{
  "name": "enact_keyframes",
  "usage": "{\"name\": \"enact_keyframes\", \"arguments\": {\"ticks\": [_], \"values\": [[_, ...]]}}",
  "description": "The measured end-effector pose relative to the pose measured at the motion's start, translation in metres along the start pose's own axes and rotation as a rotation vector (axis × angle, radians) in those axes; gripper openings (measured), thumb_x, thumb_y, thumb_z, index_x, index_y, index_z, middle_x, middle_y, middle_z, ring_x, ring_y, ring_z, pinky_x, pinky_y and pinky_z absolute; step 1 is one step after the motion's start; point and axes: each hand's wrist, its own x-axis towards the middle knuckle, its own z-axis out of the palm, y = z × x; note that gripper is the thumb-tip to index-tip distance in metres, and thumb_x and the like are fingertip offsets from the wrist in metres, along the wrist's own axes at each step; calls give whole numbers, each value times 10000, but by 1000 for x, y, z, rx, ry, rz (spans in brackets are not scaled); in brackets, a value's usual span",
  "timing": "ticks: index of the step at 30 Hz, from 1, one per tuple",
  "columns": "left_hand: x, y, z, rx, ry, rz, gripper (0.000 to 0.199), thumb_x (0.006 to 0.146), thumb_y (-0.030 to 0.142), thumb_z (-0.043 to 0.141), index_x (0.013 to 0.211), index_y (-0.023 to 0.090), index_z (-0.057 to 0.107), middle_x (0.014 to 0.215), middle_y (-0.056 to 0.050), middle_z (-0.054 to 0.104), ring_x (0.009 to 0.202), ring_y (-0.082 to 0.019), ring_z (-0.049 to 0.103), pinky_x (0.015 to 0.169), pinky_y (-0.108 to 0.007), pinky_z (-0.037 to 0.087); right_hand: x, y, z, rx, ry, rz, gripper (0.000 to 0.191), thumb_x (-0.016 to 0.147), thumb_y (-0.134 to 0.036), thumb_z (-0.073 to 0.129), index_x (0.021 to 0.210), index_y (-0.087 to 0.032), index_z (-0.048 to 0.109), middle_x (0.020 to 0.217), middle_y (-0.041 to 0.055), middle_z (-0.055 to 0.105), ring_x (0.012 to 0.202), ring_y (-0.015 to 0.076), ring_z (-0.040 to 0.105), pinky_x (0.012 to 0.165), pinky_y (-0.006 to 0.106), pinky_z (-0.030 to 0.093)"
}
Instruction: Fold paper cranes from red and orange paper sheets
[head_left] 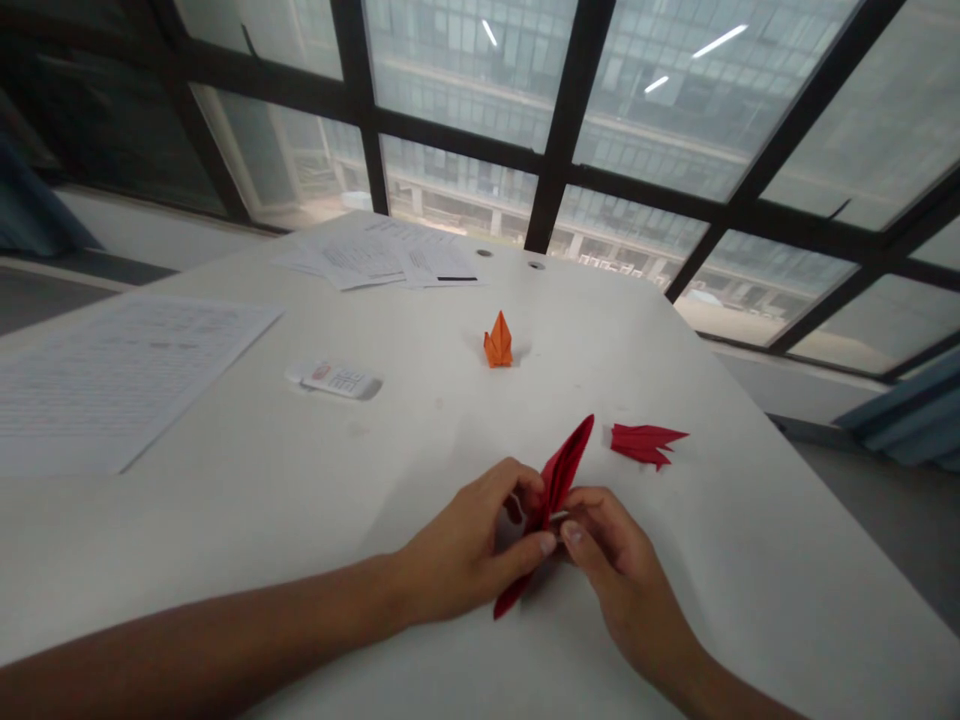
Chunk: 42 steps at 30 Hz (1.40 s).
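A dark red folded paper point(564, 472) stands on a slant above the table, long and pointed at both ends, with several layers showing along its edge. My left hand point(480, 540) is closed around its middle, thumb on the near side and fingers behind. From the right, my right hand point(619, 560) meets it with thumb and forefinger pinched together. Between those fingertips a small pale strip point(559, 516) shows; whether it belongs to the red paper I cannot tell. Just beyond lies another red folded paper piece point(646, 444) with pointed ends, touched by neither hand.
An orange origami figure point(499, 342) stands upright on the white table point(420, 440). Left of it lies a white remote-like object point(341, 380). Printed sheets point(127, 370) cover the left side, and more papers point(390, 255) lie at the back edge by the windows.
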Motion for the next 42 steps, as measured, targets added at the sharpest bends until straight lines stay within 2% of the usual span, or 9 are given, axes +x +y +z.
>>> {"name": "enact_keyframes", "arguments": {"ticks": [9, 15, 20, 25, 30, 34, 37, 40, 42], "values": [[0, -9, 5, -130, -21, 6, 255, 947, 352, 659, 1111, 211, 526, 1030, -17, 646, 882, -151, 638, 824, -330, 547, 0, 3, -1, 36, -20, -12, 151, 997, -386, 624, 1063, -250, 611, 1033, 30, 695, 976, 196, 674, 888, 342, 537], [1, -12, 4, -187, -80, -19, 260, 961, 384, 648, 1103, 199, 532, 1039, -26, 637, 845, -141, 630, 756, -304, 545, 4, 6, -3, 61, 15, -43, 220, 979, -378, 645, 1160, -273, 576, 1115, 37, 684, 1073, 208, 657, 946, 361, 530], [2, -9, 2, -158, -83, -7, 180, 994, 342, 588, 1083, 195, 536, 1028, -25, 643, 867, -140, 622, 801, -310, 539, 4, 6, -3, 112, 18, -17, 298, 968, -377, 659, 1220, -282, 532, 1173, 45, 673, 1088, 210, 672, 987, 402, 542], [0, -8, 3, -130, -80, -21, 152, 1004, 241, 527, 1152, 207, 528, 1004, -14, 656, 803, -122, 621, 749, -283, 540, 4, 6, -4, 103, 69, 35, 344, 941, -370, 683, 1224, -278, 511, 1181, 58, 696, 1081, 225, 697, 934, 403, 579], [-1, -8, 3, -126, 0, -5, 207, 998, 192, 509, 1203, 224, 515, 1032, -19, 670, 880, -135, 659, 804, -294, 566, 6, 5, -7, -6, 123, 10, 225, 957, -317, 607, 1165, -245, 558, 1139, 68, 691, 1029, 225, 694, 851, 382, 594], [-3, -7, 5, -79, 93, 1, 318, 968, 132, 491, 1265, 245, 471, 997, -3, 668, 870, -131, 673, 781, -277, 575, 6, 2, -10, -116, 112, -6, 108, 971, -313, 560, 1034, -225, 567, 911, 28, 680, 776, 184, 688, 709, 344, 597], [-5, -8, 8, -31, 104, -3, 427, 939, 122, 519, 1328, 273, 430, 963, 15, 668, 814, -124, 680, 751, -270, 578, 6, -1, -11, -284, 106, -75, 164, 975, -354, 567, 1078, -227, 572, 902, 26, 663, 748, 178, 664, 671, 326, 580], [-7, -10, 10, 41, 70, -10, 485, 923, 136, 547, 1358, 294, 405, 973, 20, 671, 778, -124, 688, 736, -275, 575, 5, -3, -10, -464, 104, -183, 282, 942, -375, 616, 1181, -231, 571, 945, 35, 625, 796, 191, 627, 701, 343, 566], [-8, -12, 12, 76, 70, -3, 500, 925, 150, 553, 1372, 296, 384, 984, 15, 680, 788, -131, 699, 746, -283, 577, 5, -4, -9, -561, 98, -223, 290, 916, -361, 647, 1168, -231, 586, 951, 34, 598, 792, 190, 597, 721, 357, 557]]}}
